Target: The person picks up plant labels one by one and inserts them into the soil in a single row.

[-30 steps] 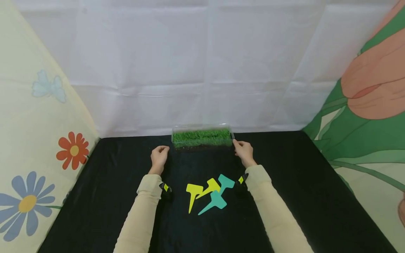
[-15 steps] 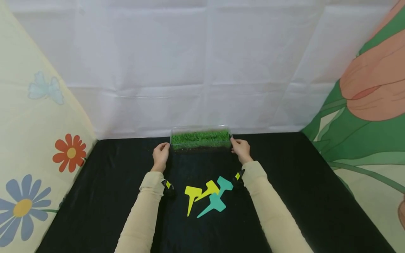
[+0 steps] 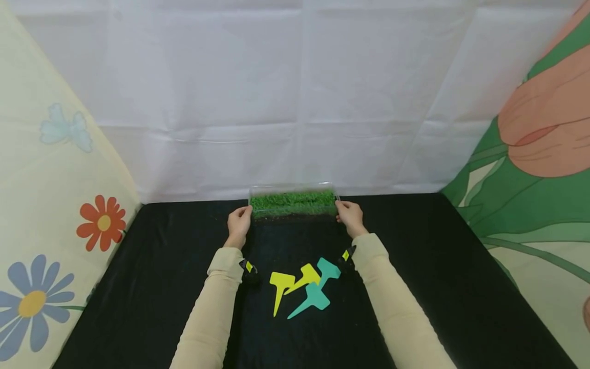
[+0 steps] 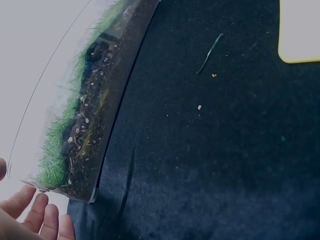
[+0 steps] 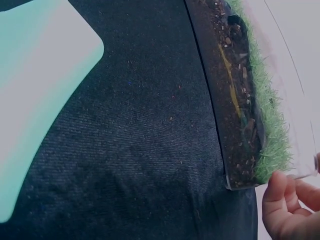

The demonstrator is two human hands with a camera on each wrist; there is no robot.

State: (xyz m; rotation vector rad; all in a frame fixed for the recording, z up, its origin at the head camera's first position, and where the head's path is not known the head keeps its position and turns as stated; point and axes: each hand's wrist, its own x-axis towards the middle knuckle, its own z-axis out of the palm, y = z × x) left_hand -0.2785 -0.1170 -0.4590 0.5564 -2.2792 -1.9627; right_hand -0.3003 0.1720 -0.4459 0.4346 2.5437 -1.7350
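Narrow pinch, both ends: my left hand (image 3: 239, 224) and right hand (image 3: 351, 217) on one clear box (image 3: 295, 209). Left newly arrived; hold now two-sided.

We have a band of black desk (image 3: 292, 238) between the clear planter (image 3: 295, 211) and the loose group of tags (image 3: 316, 296), where fingers could pass. The white backdrop (image 3: 295, 102) rises close behind the planter, and our left hand (image 3: 239, 223) and right hand (image 3: 351, 218) block its ends. Our sleeves (image 3: 207, 307) flank the tags; beyond them, we find broad side room.
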